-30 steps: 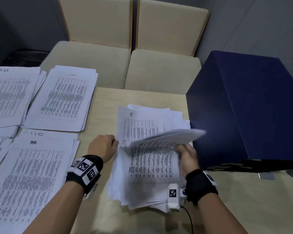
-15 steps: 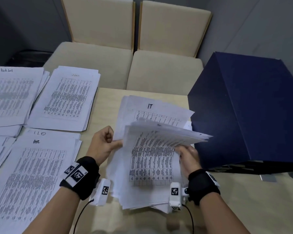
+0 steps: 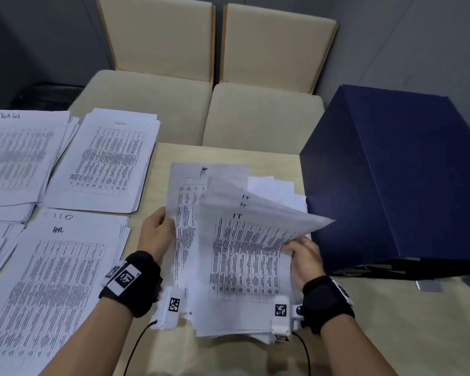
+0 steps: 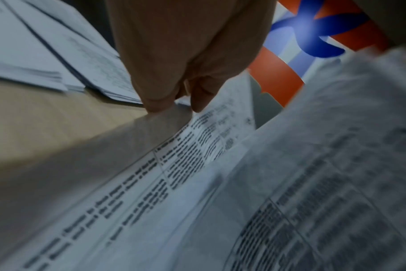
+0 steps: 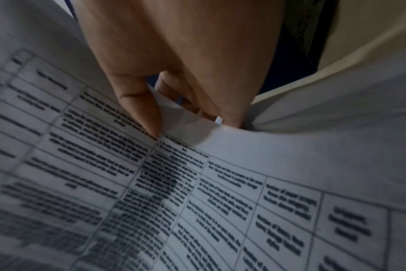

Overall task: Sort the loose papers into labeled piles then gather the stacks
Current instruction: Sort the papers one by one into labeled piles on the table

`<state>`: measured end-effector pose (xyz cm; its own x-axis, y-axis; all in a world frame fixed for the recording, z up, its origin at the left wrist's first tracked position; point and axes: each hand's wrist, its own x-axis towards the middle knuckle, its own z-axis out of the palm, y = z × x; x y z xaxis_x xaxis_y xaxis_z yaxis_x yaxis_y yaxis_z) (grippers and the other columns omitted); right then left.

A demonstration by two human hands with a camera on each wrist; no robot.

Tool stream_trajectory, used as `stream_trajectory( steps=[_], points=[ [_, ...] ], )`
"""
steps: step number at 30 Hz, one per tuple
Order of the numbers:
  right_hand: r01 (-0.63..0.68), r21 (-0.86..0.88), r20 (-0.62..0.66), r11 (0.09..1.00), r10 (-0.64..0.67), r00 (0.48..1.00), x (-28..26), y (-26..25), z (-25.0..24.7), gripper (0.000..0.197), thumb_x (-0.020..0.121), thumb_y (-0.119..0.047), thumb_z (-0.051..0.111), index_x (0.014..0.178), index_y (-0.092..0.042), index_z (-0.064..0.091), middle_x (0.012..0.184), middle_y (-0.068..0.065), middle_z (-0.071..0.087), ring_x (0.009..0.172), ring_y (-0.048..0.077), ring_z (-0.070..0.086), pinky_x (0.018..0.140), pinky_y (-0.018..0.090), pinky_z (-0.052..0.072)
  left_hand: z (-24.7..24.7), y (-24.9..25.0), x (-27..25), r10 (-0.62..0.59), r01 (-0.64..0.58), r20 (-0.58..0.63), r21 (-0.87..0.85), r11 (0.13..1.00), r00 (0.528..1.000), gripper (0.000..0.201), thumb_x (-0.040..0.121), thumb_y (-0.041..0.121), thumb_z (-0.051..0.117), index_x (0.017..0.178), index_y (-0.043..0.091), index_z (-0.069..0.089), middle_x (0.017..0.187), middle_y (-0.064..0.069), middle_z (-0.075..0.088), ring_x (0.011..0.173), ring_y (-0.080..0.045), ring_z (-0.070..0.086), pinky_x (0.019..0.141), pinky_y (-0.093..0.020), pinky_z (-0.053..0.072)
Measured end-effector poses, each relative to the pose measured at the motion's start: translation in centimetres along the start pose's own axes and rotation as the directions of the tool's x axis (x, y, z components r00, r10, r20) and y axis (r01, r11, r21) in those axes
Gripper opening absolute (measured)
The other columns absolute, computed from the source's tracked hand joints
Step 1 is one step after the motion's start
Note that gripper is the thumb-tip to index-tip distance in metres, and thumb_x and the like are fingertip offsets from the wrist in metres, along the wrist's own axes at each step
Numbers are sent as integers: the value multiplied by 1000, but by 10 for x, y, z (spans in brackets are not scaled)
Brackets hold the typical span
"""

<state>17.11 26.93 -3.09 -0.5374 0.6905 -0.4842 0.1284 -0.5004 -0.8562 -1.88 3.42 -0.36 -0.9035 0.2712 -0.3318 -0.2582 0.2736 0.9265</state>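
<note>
A loose pile of printed sheets marked "IT" [image 3: 244,270] lies in the middle of the table. My left hand [image 3: 158,234] pinches the left edge of one IT sheet [image 3: 185,202] and holds it lifted; the left wrist view shows the same sheet [image 4: 197,132] between thumb and finger. My right hand [image 3: 304,256] grips the right edge of several fanned upper sheets [image 3: 269,213], raised off the pile. The right wrist view shows my thumb on top of those sheets [image 5: 197,165] and fingers underneath. Sorted piles lie to the left: "HR" [image 3: 55,280], "Admin" [image 3: 106,161] and a far-left pile [image 3: 17,153].
A large dark blue box [image 3: 396,180] stands on the table right beside my right hand. Two beige chairs [image 3: 209,77] sit behind the table. The wooden table [image 3: 391,335] shows bare surface at the front right. Cables run from both wrist cameras.
My left hand went from resting beside the pile to pinching one IT sheet and lifting its left edge. My right hand raised and fanned the upper sheets higher.
</note>
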Motion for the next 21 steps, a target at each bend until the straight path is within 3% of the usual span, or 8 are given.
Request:
stream_trajectory(
  steps=[5, 6, 9, 12, 14, 16, 18, 21],
  points=[
    [25, -19, 100, 1000, -23, 995, -5, -5, 6, 32, 71, 19, 50, 65, -9, 65, 71, 9, 62, 80, 25, 52, 78, 34, 43, 6, 23, -9, -67, 88, 123, -170, 981, 990, 28, 86, 2, 48, 91, 4, 76, 101, -12, 75, 103, -28, 68, 98, -39, 49],
    [28, -19, 125, 999, -25, 992, -7, -6, 7, 34, 74, 20, 51, 68, -10, 67, 73, 8, 64, 80, 24, 53, 77, 32, 44, 7, 28, -12, -98, 136, 181, -212, 968, 979, 29, 83, 3, 48, 80, 2, 77, 91, -14, 75, 97, -29, 70, 94, -38, 53],
    [83, -51, 213, 995, -70, 975, -9, -8, 8, 28, 85, 9, 57, 82, -14, 72, 89, 6, 71, 87, 18, 64, 82, 30, 49, 10, 31, -19, -211, 302, 305, -293, 907, 929, 47, 80, -6, 31, 47, 3, 64, 57, -10, 60, 47, -14, 61, 47, -15, 48],
    [140, -99, 185, 985, -120, 975, -10, -8, 6, 34, 90, 8, 55, 81, -20, 74, 92, 6, 73, 88, 20, 67, 84, 33, 54, 9, 26, -13, -229, 356, 352, -353, 865, 908, 30, 75, 2, 36, 83, -7, 63, 79, -18, 63, 63, -20, 61, 56, -23, 50],
    [88, -87, 127, 992, -77, 989, -12, -10, 4, 39, 82, 14, 55, 97, -18, 71, 85, 0, 73, 88, 19, 67, 89, 36, 53, 9, 8, 2, -242, 280, 215, -173, 944, 946, 24, 88, 7, 43, 90, 1, 66, 87, -13, 69, 72, -23, 62, 67, -31, 50],
    [63, -71, 112, 995, -55, 992, -13, -12, 2, 40, 81, 15, 52, 107, -12, 65, 82, -2, 72, 85, 16, 66, 91, 37, 51, 16, -10, 14, -203, 176, 116, 205, 963, 972, 15, 92, 11, 51, 91, 5, 65, 86, -11, 71, 70, -24, 64, 68, -34, 52],
    [38, -60, 88, 997, -33, 996, -13, -14, 0, 31, 80, 16, 52, 99, -4, 66, 95, 9, 75, 94, 24, 68, 93, 39, 52, 24, -16, 17, -166, 81, 124, 507, 858, 978, 12, 90, 8, 54, 82, 7, 63, 73, -6, 68, 62, -20, 62, 59, -25, 48],
    [7, -94, 28, 996, -4, 1000, -11, -12, -2, 15, 75, 6, 62, 76, -8, 67, 91, 14, 72, 95, 31, 65, 94, 44, 49, 29, -18, 15, -75, -19, 105, 696, 718, 992, 31, 85, 1, 52, 61, 20, 51, 67, -4, 60, 64, -23, 55, 57, -25, 36]
  ],
)
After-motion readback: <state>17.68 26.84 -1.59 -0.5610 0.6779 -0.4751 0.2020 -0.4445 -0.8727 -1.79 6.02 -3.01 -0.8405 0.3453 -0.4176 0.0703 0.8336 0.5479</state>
